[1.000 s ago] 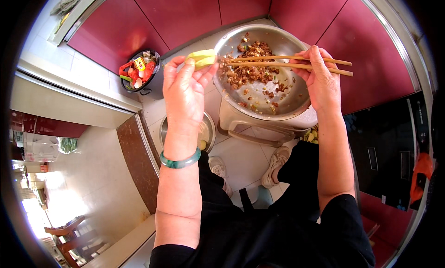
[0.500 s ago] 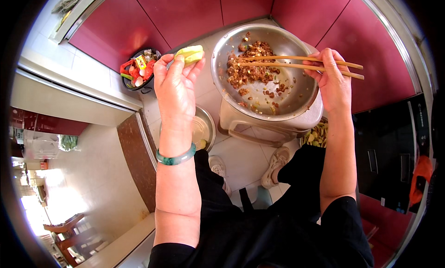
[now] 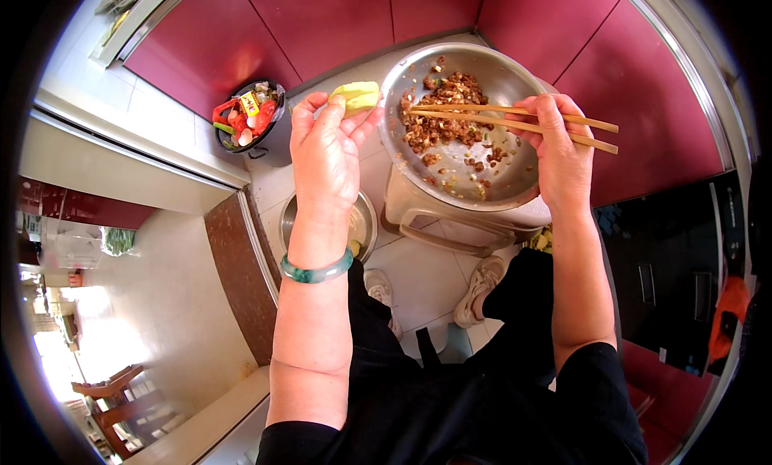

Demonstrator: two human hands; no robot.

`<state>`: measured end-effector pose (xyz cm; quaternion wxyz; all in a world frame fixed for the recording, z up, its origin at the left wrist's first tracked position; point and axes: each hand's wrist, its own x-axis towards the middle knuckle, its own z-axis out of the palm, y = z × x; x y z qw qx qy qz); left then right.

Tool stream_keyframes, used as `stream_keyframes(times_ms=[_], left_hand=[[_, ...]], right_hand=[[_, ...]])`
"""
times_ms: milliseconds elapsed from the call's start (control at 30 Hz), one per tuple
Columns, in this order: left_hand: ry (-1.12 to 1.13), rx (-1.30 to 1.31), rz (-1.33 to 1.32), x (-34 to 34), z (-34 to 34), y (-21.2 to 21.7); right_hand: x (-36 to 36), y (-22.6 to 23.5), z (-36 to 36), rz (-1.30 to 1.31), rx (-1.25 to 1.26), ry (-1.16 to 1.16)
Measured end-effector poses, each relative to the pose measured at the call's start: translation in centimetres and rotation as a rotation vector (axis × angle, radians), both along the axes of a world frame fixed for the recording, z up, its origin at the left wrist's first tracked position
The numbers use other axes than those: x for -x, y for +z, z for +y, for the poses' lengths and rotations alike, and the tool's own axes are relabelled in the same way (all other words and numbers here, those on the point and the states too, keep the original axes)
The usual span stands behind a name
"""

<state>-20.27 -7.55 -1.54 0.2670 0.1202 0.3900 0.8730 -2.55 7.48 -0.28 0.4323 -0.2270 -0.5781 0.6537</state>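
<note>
My left hand [image 3: 328, 147] pinches a pale yellow-green vegetable piece [image 3: 357, 96] between thumb and fingers, just left of a large steel bowl [image 3: 515, 171]. What kind of vegetable it is, I cannot make out. In my right hand [image 3: 560, 143] is a pair of wooden chopsticks [image 3: 515, 122]. Their tips reach into the brown minced filling [image 3: 446, 123], flecked with white and green bits, in the bowl's left part. The bowl rests on a beige plastic stool [image 3: 418, 207].
A smaller steel basin [image 3: 367, 228] stands on the floor below my left forearm. A black bin [image 3: 273, 139] full of scraps is at the far left. Green slices [image 3: 542, 240] show beside my right knee. Red cabinets [image 3: 322, 30] close off the back; a black appliance [image 3: 659, 264] stands right.
My left hand has moved right with the vegetable piece, nearer the bowl. My right hand and the chopsticks have shifted slightly left and down.
</note>
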Motion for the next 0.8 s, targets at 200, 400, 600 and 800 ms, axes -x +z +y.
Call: stream_keyframes(times_ms=[200, 400, 600, 800], left_hand=[[0.079, 0.026, 0.07, 0.6, -0.1, 0.0], [0.044, 0.046, 0.129, 0.2, 0.2, 0.6], [-0.164, 0.02, 0.11, -2.0, 1.2, 1.6], [-0.333, 0.054, 0.098, -4.1, 2.2, 2.1]], right_hand=[[-1.1, 0.0, 1.4, 0.127, 0.055, 0.045], [-3.5, 2.0, 2.8, 0.25, -0.082, 0.094], [-6.0, 3.3, 4.4, 0.362, -0.143, 0.262], [-6.7, 2.8, 5.2, 0.369, -0.087, 0.305]])
